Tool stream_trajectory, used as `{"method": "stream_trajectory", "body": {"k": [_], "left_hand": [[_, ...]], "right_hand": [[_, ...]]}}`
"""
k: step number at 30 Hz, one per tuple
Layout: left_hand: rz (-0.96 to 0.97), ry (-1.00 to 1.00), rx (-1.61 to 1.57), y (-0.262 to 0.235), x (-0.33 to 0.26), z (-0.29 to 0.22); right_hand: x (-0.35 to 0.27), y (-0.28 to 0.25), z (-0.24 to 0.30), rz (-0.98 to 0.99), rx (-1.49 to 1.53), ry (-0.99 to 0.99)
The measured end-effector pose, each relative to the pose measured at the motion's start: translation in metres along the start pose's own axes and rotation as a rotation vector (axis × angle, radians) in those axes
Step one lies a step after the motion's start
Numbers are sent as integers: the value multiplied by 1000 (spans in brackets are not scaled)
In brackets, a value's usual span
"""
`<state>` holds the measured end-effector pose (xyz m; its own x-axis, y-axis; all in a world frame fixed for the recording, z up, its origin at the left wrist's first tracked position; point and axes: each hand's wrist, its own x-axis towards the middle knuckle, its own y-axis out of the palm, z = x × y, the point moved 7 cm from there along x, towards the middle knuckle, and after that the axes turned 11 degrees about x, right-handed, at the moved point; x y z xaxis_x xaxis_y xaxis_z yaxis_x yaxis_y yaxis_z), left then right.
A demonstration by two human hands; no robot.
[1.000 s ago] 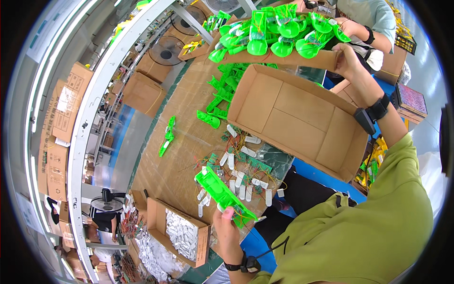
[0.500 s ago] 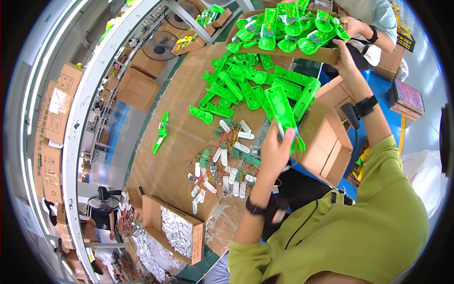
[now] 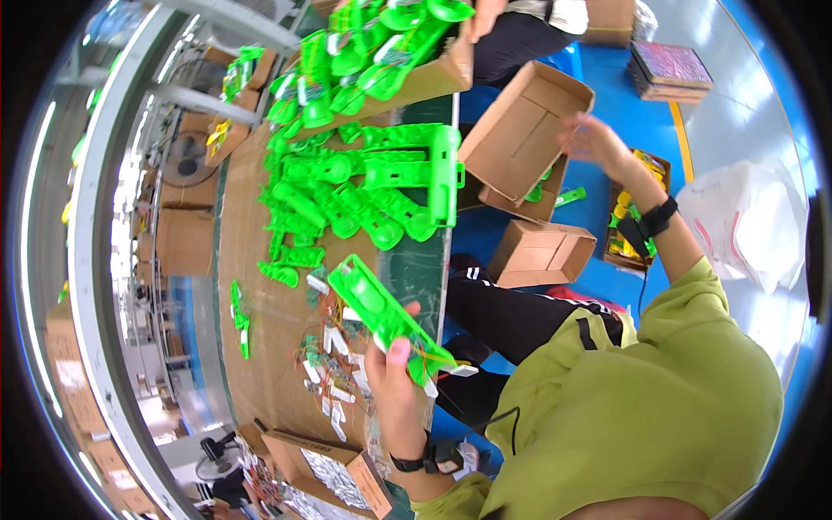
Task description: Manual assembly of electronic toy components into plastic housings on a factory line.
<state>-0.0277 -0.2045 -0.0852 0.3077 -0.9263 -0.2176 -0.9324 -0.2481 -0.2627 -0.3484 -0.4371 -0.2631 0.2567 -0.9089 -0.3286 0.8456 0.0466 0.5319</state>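
In my left hand (image 3: 394, 368) is a green plastic housing (image 3: 373, 299), gripped near its lower end, with thin wires and small white pieces at that end. It is held tilted above the table edge. My right hand (image 3: 598, 147) is lifted off to the right, fingers spread and slightly blurred, beside an open cardboard box (image 3: 511, 121). I see nothing in that hand. More green housings (image 3: 381, 195) lie heaped on the table (image 3: 260, 347), beyond my left hand. White pieces with wires and green circuit boards (image 3: 334, 342) are scattered left of that hand.
A carton (image 3: 425, 78) full of wired green housings stands at the far end, another person's hand (image 3: 485, 17) at it. Cartons, one small and open (image 3: 542, 251), and a box of yellow parts (image 3: 654, 173) sit on the blue floor. A box of white pieces (image 3: 364, 481) stands near left.
My right hand has let go of the carton of green housings and moved away, beside the empty box. My left hand still holds the housing, now lower and nearer me. The view has turned right.
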Motion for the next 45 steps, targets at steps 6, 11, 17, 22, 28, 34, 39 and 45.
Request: {"method": "stream_trajectory", "body": {"k": [6, 11, 17, 22, 28, 34, 39, 45], "left_hand": [[29, -42, 49, 26, -11, 26], [-15, -58, 112, 26, -20, 29], [-149, -125, 112, 9, -38, 31], [-235, -157, 95, -14, -60, 41], [-231, -126, -27, -25, -88, 45], [-236, 4, -66, -47, -123, 51], [-311, 16, -168, -72, -163, 67], [-550, 103, -244, -113, -200, 86]], "right_hand": [[-25, -113, -174, -168, -488, 345], [-9, -78, -264, 54, -1215, 274], [19, -60, -278, -174, -1497, 199], [19, -70, -282, -96, -1523, -71], [-55, -92, -209, -102, -1037, -301], [-113, -94, -71, -254, -1107, -610], [-150, -24, 55, -311, -1182, -823], [-207, 251, 144, 226, -1071, -1385]]}}
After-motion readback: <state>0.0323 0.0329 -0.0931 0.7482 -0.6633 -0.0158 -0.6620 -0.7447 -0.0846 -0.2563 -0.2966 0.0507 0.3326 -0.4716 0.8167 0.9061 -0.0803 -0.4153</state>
